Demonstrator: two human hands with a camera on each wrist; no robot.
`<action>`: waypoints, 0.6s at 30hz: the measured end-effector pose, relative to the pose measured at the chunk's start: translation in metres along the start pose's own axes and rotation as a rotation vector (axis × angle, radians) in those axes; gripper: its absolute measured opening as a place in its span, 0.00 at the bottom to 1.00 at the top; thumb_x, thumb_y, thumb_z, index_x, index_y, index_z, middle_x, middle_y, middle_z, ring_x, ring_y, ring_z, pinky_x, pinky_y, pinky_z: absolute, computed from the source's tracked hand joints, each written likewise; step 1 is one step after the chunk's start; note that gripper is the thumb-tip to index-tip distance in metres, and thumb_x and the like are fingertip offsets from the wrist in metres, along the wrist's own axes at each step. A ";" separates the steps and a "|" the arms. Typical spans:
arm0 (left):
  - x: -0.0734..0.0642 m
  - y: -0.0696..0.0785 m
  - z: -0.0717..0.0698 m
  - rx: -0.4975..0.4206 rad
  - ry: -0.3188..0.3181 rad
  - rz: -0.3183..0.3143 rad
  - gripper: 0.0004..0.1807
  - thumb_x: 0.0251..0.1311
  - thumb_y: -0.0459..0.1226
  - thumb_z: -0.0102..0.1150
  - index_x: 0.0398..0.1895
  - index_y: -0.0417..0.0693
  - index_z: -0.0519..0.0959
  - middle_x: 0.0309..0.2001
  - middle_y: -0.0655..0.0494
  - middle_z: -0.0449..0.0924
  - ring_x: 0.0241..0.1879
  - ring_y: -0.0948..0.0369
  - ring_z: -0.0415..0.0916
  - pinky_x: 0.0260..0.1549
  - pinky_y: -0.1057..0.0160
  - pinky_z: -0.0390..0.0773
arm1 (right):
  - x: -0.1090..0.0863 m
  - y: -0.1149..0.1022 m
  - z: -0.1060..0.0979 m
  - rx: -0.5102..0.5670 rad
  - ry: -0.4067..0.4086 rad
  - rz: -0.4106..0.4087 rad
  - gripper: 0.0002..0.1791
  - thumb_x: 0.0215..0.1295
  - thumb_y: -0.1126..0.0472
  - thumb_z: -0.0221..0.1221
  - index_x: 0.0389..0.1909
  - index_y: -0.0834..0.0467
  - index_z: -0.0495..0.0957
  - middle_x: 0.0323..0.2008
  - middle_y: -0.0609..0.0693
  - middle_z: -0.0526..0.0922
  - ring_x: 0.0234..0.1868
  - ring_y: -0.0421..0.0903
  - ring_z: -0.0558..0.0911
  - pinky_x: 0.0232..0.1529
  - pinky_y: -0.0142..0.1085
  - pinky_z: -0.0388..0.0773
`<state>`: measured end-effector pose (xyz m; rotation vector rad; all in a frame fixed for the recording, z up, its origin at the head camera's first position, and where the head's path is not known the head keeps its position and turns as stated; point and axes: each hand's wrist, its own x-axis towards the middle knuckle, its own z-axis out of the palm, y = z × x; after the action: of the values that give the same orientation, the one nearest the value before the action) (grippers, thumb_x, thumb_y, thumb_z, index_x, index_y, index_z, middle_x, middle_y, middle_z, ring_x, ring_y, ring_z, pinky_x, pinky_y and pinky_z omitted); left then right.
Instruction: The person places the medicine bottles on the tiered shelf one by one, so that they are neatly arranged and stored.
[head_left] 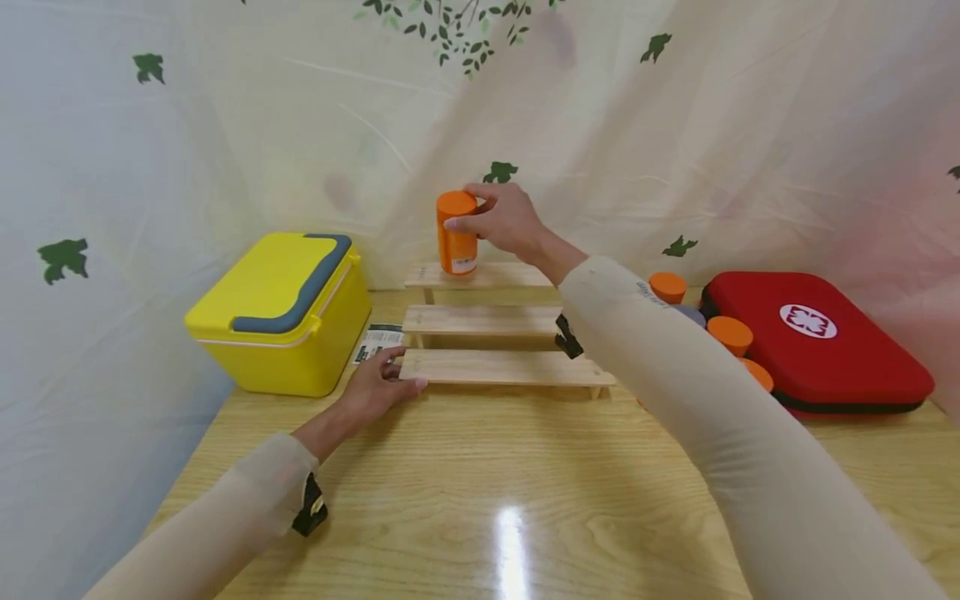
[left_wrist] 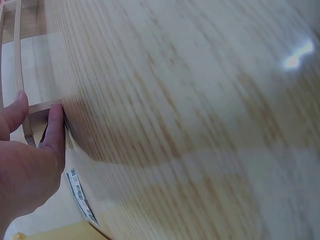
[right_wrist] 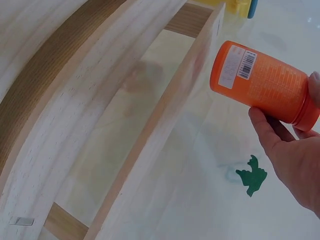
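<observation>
I log the stepped shelf [head_left: 480, 367] as pale wood, faintly grained. By its top step, the bottle [head_left: 461, 244] reads vivid orange, its label [right_wrist: 230, 70] white with a black-and-white striped barcode [right_wrist: 247, 65]. Left of the shelf: cool box [head_left: 258, 287], bright yellow, handle [head_left: 310, 287] slate blue-grey. Right of it: case [head_left: 817, 358], deep red, round emblem [head_left: 807, 321] white with red figure; orange caps [head_left: 730, 335] between. Behind the shelf I note cloth [head_left: 247, 150], cream, printed with dark green leaf-like shapes. Beneath it, tabletop [head_left: 420, 483]: yellow-brown, wavy grain.
</observation>
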<state>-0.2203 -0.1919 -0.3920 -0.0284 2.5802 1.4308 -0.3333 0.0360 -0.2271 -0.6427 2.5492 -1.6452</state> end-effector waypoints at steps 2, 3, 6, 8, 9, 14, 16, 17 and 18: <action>0.000 0.000 0.000 0.008 0.001 0.001 0.40 0.61 0.44 0.63 0.73 0.43 0.56 0.60 0.37 0.72 0.54 0.50 0.74 0.56 0.51 0.72 | 0.001 0.001 0.001 -0.024 -0.003 0.009 0.26 0.60 0.57 0.66 0.60 0.56 0.75 0.52 0.52 0.79 0.46 0.47 0.79 0.48 0.36 0.79; 0.001 0.000 0.000 0.013 0.001 -0.001 0.40 0.61 0.44 0.63 0.73 0.43 0.56 0.60 0.37 0.72 0.54 0.50 0.74 0.56 0.50 0.72 | 0.001 0.002 0.001 -0.035 -0.005 0.014 0.26 0.61 0.56 0.66 0.60 0.56 0.75 0.52 0.52 0.79 0.46 0.47 0.79 0.48 0.36 0.79; 0.001 0.000 0.000 0.020 0.004 -0.006 0.40 0.61 0.44 0.63 0.73 0.43 0.56 0.60 0.37 0.72 0.54 0.50 0.73 0.56 0.50 0.72 | 0.002 0.004 0.002 -0.060 -0.008 0.021 0.25 0.61 0.56 0.65 0.59 0.56 0.76 0.51 0.51 0.79 0.45 0.47 0.79 0.48 0.35 0.79; 0.001 0.000 0.000 0.019 0.005 -0.011 0.40 0.61 0.44 0.63 0.73 0.44 0.56 0.60 0.38 0.72 0.54 0.50 0.73 0.57 0.50 0.71 | 0.001 0.006 0.003 -0.066 -0.006 0.021 0.24 0.61 0.56 0.65 0.58 0.57 0.76 0.51 0.51 0.80 0.44 0.48 0.79 0.47 0.35 0.79; 0.001 0.000 0.000 0.017 0.005 -0.012 0.40 0.61 0.43 0.63 0.73 0.44 0.56 0.60 0.38 0.72 0.54 0.50 0.73 0.57 0.50 0.71 | 0.001 0.007 0.003 -0.065 -0.005 0.019 0.23 0.61 0.57 0.65 0.57 0.57 0.77 0.51 0.52 0.80 0.44 0.48 0.79 0.47 0.36 0.79; 0.001 0.000 0.000 0.020 0.008 -0.008 0.41 0.61 0.44 0.63 0.73 0.44 0.56 0.60 0.37 0.72 0.55 0.50 0.73 0.57 0.50 0.71 | 0.000 0.010 0.004 -0.060 -0.007 0.011 0.21 0.62 0.58 0.65 0.55 0.58 0.78 0.49 0.53 0.81 0.44 0.48 0.79 0.48 0.36 0.78; 0.001 0.000 0.000 0.019 0.010 -0.015 0.41 0.60 0.44 0.64 0.73 0.44 0.56 0.61 0.37 0.72 0.55 0.49 0.73 0.57 0.50 0.71 | 0.000 0.010 0.004 -0.062 -0.012 0.011 0.21 0.62 0.57 0.64 0.55 0.58 0.78 0.49 0.52 0.80 0.44 0.48 0.79 0.48 0.36 0.78; 0.000 0.001 0.001 0.020 0.011 -0.019 0.41 0.60 0.43 0.64 0.73 0.45 0.56 0.61 0.38 0.71 0.55 0.50 0.72 0.57 0.50 0.71 | 0.000 0.010 0.004 -0.067 -0.014 0.011 0.21 0.62 0.57 0.64 0.55 0.58 0.77 0.50 0.52 0.80 0.44 0.48 0.79 0.48 0.36 0.78; 0.000 0.001 0.001 0.022 0.009 -0.021 0.41 0.60 0.43 0.64 0.73 0.45 0.56 0.61 0.38 0.71 0.56 0.50 0.72 0.58 0.50 0.71 | 0.000 0.010 0.004 -0.072 -0.017 0.011 0.21 0.62 0.57 0.64 0.56 0.58 0.77 0.50 0.52 0.80 0.44 0.48 0.78 0.49 0.36 0.78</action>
<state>-0.2206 -0.1908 -0.3916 -0.0594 2.5945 1.3985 -0.3357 0.0356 -0.2378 -0.6433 2.6059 -1.5437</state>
